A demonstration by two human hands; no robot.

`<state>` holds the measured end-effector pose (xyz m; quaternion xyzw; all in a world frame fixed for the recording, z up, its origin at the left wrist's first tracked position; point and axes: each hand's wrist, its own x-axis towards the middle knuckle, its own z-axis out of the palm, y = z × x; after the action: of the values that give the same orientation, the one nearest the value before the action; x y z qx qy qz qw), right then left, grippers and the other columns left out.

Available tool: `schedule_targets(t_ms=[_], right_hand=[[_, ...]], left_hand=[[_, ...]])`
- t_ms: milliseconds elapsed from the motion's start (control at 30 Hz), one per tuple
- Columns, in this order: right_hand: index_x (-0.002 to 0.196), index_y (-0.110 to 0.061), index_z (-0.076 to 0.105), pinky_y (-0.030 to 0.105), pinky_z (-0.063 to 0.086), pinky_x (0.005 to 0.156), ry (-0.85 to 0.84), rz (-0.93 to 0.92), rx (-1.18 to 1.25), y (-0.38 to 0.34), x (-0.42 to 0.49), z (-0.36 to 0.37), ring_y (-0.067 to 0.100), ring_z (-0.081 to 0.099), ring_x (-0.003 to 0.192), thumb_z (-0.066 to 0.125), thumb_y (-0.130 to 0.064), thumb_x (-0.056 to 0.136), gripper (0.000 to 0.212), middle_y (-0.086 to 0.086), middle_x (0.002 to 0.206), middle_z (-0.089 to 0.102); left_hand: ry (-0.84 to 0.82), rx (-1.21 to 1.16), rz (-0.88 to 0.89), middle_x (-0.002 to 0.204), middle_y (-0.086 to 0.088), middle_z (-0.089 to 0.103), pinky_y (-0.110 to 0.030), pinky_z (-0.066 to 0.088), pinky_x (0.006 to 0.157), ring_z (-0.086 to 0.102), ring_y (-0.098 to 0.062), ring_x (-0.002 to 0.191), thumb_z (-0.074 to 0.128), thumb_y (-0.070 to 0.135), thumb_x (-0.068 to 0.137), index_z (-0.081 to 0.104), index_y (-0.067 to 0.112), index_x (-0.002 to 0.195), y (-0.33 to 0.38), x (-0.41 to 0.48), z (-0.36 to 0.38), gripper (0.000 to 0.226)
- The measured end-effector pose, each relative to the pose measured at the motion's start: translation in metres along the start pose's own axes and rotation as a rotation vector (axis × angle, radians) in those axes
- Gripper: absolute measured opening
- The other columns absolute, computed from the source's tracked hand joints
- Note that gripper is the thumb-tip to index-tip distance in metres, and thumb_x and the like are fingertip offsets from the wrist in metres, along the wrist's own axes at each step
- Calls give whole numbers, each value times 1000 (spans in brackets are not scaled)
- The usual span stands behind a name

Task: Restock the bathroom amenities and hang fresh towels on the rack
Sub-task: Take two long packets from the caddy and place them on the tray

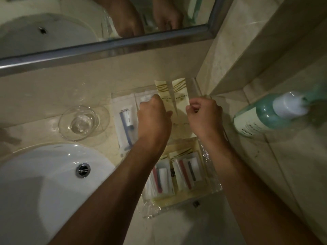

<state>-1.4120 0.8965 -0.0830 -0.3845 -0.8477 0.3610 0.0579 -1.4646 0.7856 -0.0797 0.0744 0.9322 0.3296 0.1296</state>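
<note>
Two cream sachets, left sachet (165,101) and right sachet (180,98), lie in the clear tray (196,86) at the surface's (177,227) back corner, long axes toward the wall; left hand (154,119) and right hand (203,117), equally near, each pinch one.

Glossy white sink (44,174); clear glass dish (78,123); matt paper sachets (180,98); brushed-metal mirror frame (106,48)

Both forearms bare, reaching forward side by side toward cream packets (178,98). Left hand (154,119) back-up at packets' left edge, fingers curled under, seemingly gripping them; fingertips hidden. Right hand (205,117) at packets' right edge, fingers curled, thumb and forefinger pinching edge. Wrists straight, hands apart, packets between them.
</note>
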Motion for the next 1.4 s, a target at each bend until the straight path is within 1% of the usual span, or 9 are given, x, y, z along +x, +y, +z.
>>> schedule_targets(t_ms=[100, 167, 300, 467, 833, 1000, 1167, 1267, 1400], right_hand=[[121, -16, 70, 19, 48, 78, 13, -26, -30, 1, 0, 0, 13, 71, 98, 68, -16, 95, 26, 0, 112, 75], [122, -17, 70, 23, 52, 82, 23, -42, -41, 3, 0, 2, 14, 71, 98, 69, -15, 95, 27, 0, 113, 75], [121, -19, 69, 21, 49, 77, 38, -71, -75, 5, 4, 6, 14, 71, 98, 68, -14, 94, 27, -1, 112, 75], [119, -17, 69, 18, 43, 72, 59, -103, -129, 7, 5, 13, 14, 69, 97, 70, -15, 93, 26, 0, 110, 73], [123, -17, 68, 23, 50, 80, 62, -156, -175, 8, -6, 10, 17, 67, 103, 71, -18, 93, 31, 2, 115, 71], [122, -19, 68, 22, 44, 78, 40, -163, -184, 1, -20, -5, 17, 66, 104, 71, -19, 92, 30, 1, 115, 70], [118, -21, 68, 28, 54, 80, 1, -169, -180, -19, -42, -22, 18, 66, 102, 71, -21, 92, 26, 0, 118, 70], [116, -21, 68, 24, 48, 76, -21, -210, -186, -33, -57, -36, 16, 65, 97, 71, -23, 92, 25, -1, 114, 71], [113, -23, 70, 23, 45, 75, -74, -259, -234, -54, -81, -59, 15, 64, 93, 72, -26, 90, 23, -2, 110, 72]], left_hand=[[-4, 163, 63, 114, -9, 66, -26, 47, 68, 54, -12, 82, 71, 25, 93, 58, 11, 125, 3, -4, -2, 38], [-26, 284, 129, 121, -10, 62, -27, 45, 70, 54, -16, 87, 68, 31, 94, 55, 13, 130, 5, -8, -4, 42], [-83, 467, 334, 130, -7, 55, -34, 51, 88, 51, -22, 115, 64, 46, 93, 58, 18, 131, 1, -21, -2, 48], [-98, 621, 423, 138, -3, 55, -38, 41, 100, 44, -24, 124, 61, 59, 90, 58, 20, 135, -6, -34, 4, 60], [-44, 620, 431, 134, -5, 59, -37, 40, 99, 46, -26, 123, 66, 50, 90, 63, 16, 128, -7, -42, 7, 52], [-11, 562, 424, 135, -4, 59, -37, 40, 100, 48, -24, 124, 64, 45, 92, 61, 18, 128, -9, -49, -12, 45], [-49, 481, 418, 118, -4, 67, -39, 54, 90, 64, -23, 103, 65, 40, 94, 63, 18, 122, -9, -58, -49, 36], [-75, 466, 426, 116, -3, 68, -37, 59, 81, 67, -21, 97, 65, 37, 94, 62, 18, 125, -10, -66, -76, 36], [-77, 483, 428, 110, -3, 70, -40, 59, 78, 68, -23, 92, 65, 36, 94, 63, 20, 124, -10, -73, -117, 34]])
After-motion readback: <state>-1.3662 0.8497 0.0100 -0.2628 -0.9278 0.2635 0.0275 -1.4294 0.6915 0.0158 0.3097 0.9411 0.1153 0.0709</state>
